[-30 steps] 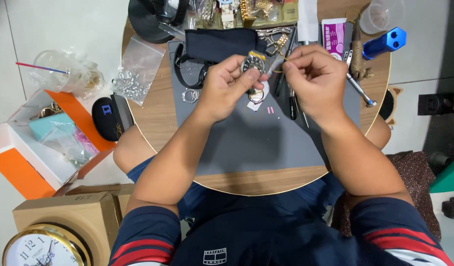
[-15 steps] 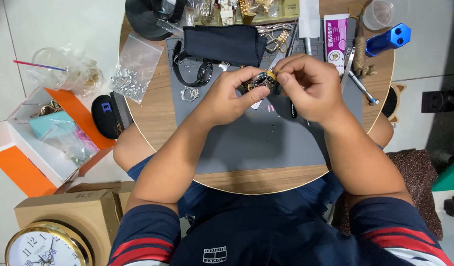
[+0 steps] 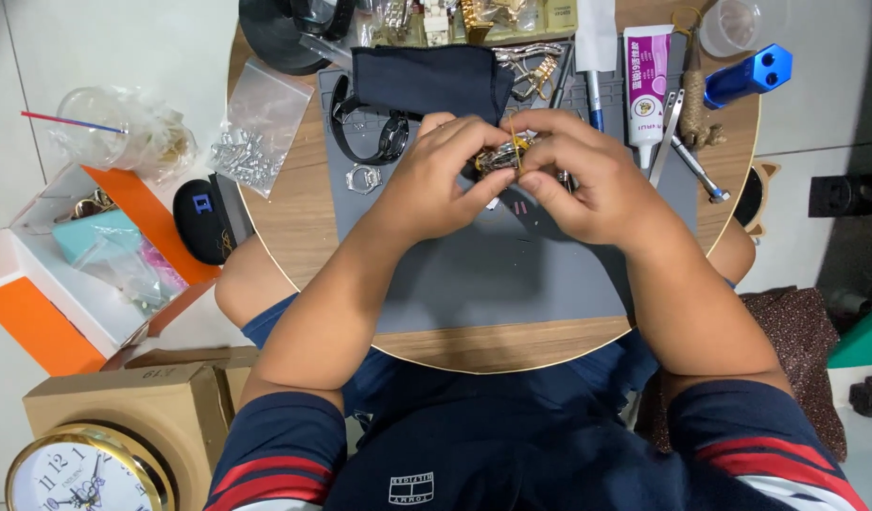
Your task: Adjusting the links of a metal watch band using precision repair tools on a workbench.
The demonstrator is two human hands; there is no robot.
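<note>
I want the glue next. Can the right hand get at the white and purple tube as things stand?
Probably not at once: the right hand is closed with the left hand on the small metal piece. The tube lies uncovered just beyond it.

We see a small metal watch piece (image 3: pixel 508 154) — silvery, with a yellow-gold glint at its middle — pinched between our left hand (image 3: pixel 436 180) and right hand (image 3: pixel 587 175), held just above the grey mat (image 3: pixel 493 274) — mostly hidden by fingers.
</note>
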